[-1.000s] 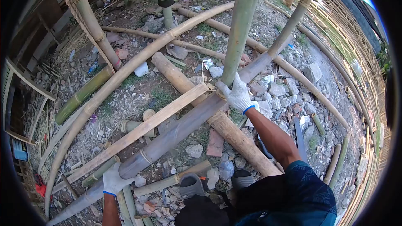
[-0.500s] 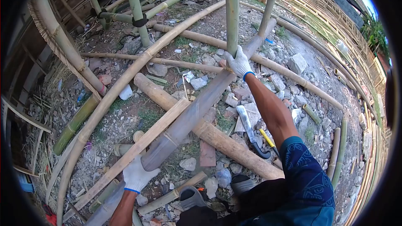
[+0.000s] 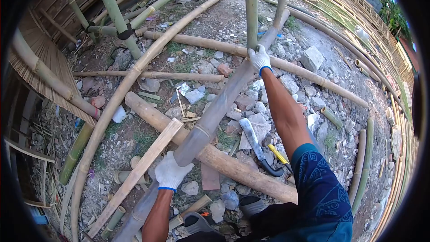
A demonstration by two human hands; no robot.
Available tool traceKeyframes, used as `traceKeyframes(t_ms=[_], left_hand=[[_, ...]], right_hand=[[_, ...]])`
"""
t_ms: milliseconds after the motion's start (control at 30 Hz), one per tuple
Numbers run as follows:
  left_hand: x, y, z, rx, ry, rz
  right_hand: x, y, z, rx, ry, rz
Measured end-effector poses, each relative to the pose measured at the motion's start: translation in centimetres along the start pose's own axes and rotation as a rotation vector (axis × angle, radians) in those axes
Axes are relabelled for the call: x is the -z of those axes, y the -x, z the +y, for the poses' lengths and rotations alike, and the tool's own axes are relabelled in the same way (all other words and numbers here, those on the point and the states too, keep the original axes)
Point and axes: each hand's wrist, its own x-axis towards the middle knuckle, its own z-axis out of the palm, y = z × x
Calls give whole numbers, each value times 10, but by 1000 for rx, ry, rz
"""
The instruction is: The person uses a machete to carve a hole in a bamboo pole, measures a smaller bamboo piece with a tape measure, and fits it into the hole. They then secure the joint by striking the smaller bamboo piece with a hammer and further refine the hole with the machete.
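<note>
A long grey bamboo pole (image 3: 226, 94) slants from the bottom left up to the right, across a thicker tan bamboo pole (image 3: 242, 170). My left hand (image 3: 171, 170), in a white glove with a blue cuff, is wrapped round its lower part. Farther up, my gloved right hand (image 3: 260, 59) is closed over the same pole, right at the foot of a green upright bamboo (image 3: 251, 13). Its fingertips are partly hidden. Beside my left hand lies a split wooden strip (image 3: 134, 179). A machete (image 3: 255, 141) and a yellow-handled tool (image 3: 278, 154) rest on the rubble below my right forearm.
Broken stones (image 3: 312, 58) and bricks litter the ground. A long curved bamboo (image 3: 134, 71) runs along the left, near tied green bamboo posts (image 3: 114, 13). Many bamboo lengths (image 3: 394, 130) lie at the right. My shoes (image 3: 197, 222) stand at the bottom.
My left hand has shifted up and right in view, staying on the grey pole. My right hand remains near the upright's foot. The camera view has tilted and shifted.
</note>
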Motion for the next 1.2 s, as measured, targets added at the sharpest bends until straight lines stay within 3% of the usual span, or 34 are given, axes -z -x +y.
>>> traceKeyframes(t_ms=[100,167,267,333,467,600,667,733,833,1000,1200], left_hand=[[9,-2,6,47,8,-66],[8,-2,4,33,10,-32],[-4,3,5,31,-26,39],[-6,8,9,34,-43,64],[-12,12,7,2,-115,153],[33,53,18,-367,271,511],[101,107,35,-441,678,354],[162,167,48,-704,699,347],[241,235,66,-902,205,268],[253,239,57,-1061,87,25],[252,236,49,-1082,94,-56]], right_hand=[[-4,70,-23,-9,-100,-51],[-1,162,-42,256,-200,-164],[18,255,-66,1000,190,-660],[28,271,-91,1105,319,-761],[4,258,-105,1142,463,-841],[3,258,-108,1122,511,-877],[3,260,-109,1121,526,-852],[2,260,-107,1120,525,-835],[-2,260,-108,1137,482,-800],[-5,263,-103,1163,495,-771],[-6,261,-101,1168,492,-774]])
